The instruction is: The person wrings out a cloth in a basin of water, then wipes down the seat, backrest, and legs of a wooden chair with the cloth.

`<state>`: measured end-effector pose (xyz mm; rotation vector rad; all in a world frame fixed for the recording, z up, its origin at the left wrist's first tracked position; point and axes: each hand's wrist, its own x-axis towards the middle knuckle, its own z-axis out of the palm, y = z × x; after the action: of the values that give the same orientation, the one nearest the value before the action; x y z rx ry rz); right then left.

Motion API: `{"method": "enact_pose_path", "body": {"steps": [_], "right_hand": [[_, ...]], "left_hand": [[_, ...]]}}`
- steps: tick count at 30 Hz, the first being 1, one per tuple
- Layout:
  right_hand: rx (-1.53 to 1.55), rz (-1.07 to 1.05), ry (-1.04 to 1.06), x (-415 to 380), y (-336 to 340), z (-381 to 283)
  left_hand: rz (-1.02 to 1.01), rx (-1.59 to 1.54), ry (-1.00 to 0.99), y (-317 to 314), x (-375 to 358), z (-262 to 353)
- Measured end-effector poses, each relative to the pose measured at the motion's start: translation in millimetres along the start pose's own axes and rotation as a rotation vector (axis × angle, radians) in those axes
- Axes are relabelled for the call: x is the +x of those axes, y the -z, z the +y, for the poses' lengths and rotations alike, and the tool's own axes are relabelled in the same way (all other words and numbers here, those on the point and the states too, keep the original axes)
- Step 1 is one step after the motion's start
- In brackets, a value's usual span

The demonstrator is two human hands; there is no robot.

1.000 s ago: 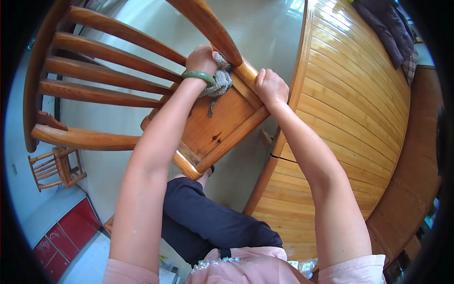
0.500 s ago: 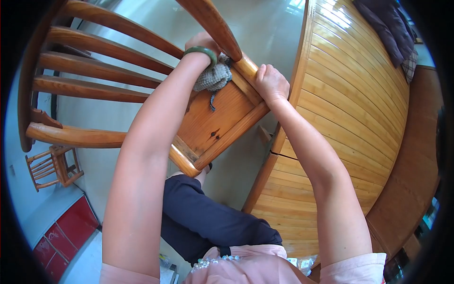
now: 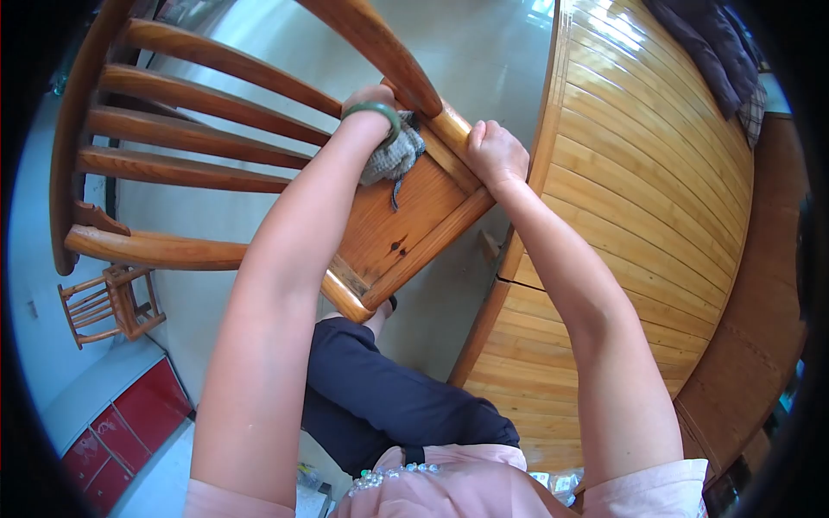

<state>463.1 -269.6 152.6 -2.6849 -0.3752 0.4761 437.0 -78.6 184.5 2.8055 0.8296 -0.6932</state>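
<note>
A wooden chair (image 3: 406, 237) with a slatted back is tilted in front of me. My left hand (image 3: 371, 97), with a green bangle at the wrist, is at the inner side of the chair's back post, where a grey cloth (image 3: 393, 162) lies against the seat. Its fingers are mostly hidden behind the wrist and cloth. My right hand (image 3: 498, 154) is closed around the seat's edge near the foot of the same post, thumb on top.
A slatted wooden table (image 3: 639, 173) fills the right side, with dark clothing (image 3: 712, 52) at its far end. A brown bench (image 3: 743, 337) curves beyond it. At the left are a small wooden chair (image 3: 110, 304) and a red-fronted cabinet (image 3: 129, 423).
The chair's back and seat have shifted slightly to the right in view. My left hand has moved a little down and right with the cloth, while my right hand stays on the seat edge.
</note>
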Motion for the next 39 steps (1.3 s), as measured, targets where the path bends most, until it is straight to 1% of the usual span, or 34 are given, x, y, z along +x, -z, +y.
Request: {"method": "enact_pose_path", "body": {"steps": [1, 3, 4, 5, 7, 8, 11, 12, 13, 15, 16, 17, 19, 20, 22, 23, 24, 28, 29, 30, 32, 33, 34, 35, 37, 38, 39], "right_hand": [[0.001, -0.001, -0.003, -1, 1, -1], [0.003, 0.004, -0.016, 1, 0, 0], [0.004, 0.027, 0.005, 2, -1, 1], [0.002, 0.042, 0.030, 0, -4, 3], [-0.007, 0.054, 0.025, -1, -6, 2], [-0.002, 0.042, 0.016, -1, -4, 0], [-0.019, 0.041, 0.008, 3, -3, 1], [-0.034, 0.046, 0.016, -1, -6, 2], [-0.033, 0.043, 0.019, -2, -6, 1], [-0.017, 0.021, -0.006, -2, -1, -1], [0.015, -0.010, -0.048, -2, 1, -2], [0.013, -0.011, -0.048, -3, 2, -1], [0.199, 0.052, -0.145, -4, 3, 1], [0.195, 0.051, -0.146, -3, 2, 3], [0.356, 0.153, -0.193, 1, -2, 8], [0.354, 0.149, -0.193, 1, -1, 8], [0.331, 0.141, -0.206, 0, -1, 8], [0.290, 0.092, -0.203, 0, 3, 1], [0.292, 0.088, -0.197, -1, 3, 1], [0.273, 0.092, -0.190, 0, 2, 1], [0.260, 0.095, -0.177, 0, 0, 2], [0.253, 0.090, -0.178, 1, 0, 2], [0.245, 0.086, -0.180, 1, 0, 2], [0.248, 0.086, -0.175, 1, 1, 1], [0.234, 0.100, -0.164, 1, 0, 2], [0.232, 0.098, -0.168, 1, -1, 2], [0.226, 0.093, -0.167, 1, -1, 3]], "left_hand": [[0.006, 0.004, -0.007, 0, -3, -2], [0.141, -0.023, -0.078, -1, -10, -6], [0.168, -0.100, -0.052, -2, -11, -5], [0.156, -0.101, -0.056, -6, -13, -3], [0.303, -0.238, -0.099, -9, -14, -2], [0.361, -0.213, -0.140, -12, -12, 0], [0.354, -0.169, -0.165, -15, -4, -1], [0.309, -0.156, -0.159, -12, -3, -2], [0.308, -0.155, -0.155, -8, -3, -2], [0.241, -0.090, -0.106, -1, -2, 5], [0.203, -0.123, -0.040, 0, -1, 7], [0.202, -0.125, -0.040, -2, -5, 9], [0.195, -0.321, 0.074, -4, -11, 13], [0.193, -0.324, 0.074, -2, -12, 15], [0.036, -0.658, 0.307, 5, -10, 17], [-0.047, -0.821, 0.427, 3, -9, 16], [0.010, -0.977, 0.448, -7, -4, 12], [-0.055, -1.097, 0.542, -21, -10, 18], [-0.130, -1.086, 0.496, -25, -17, 21], [-0.239, -1.116, 0.499, -30, -24, 29], [-0.231, -1.162, 0.403, -48, -46, 47], [-0.051, -1.097, 0.355, -75, -49, 57], [-0.188, -1.094, 0.388, -59, -68, 67], [-0.109, -1.028, 0.281, -87, -67, 73], [-0.208, -0.947, 0.199, -78, -88, 83], [-0.212, -0.945, 0.199, -74, -88, 83], [-0.281, -0.885, 0.159, -70, -87, 81]]}}
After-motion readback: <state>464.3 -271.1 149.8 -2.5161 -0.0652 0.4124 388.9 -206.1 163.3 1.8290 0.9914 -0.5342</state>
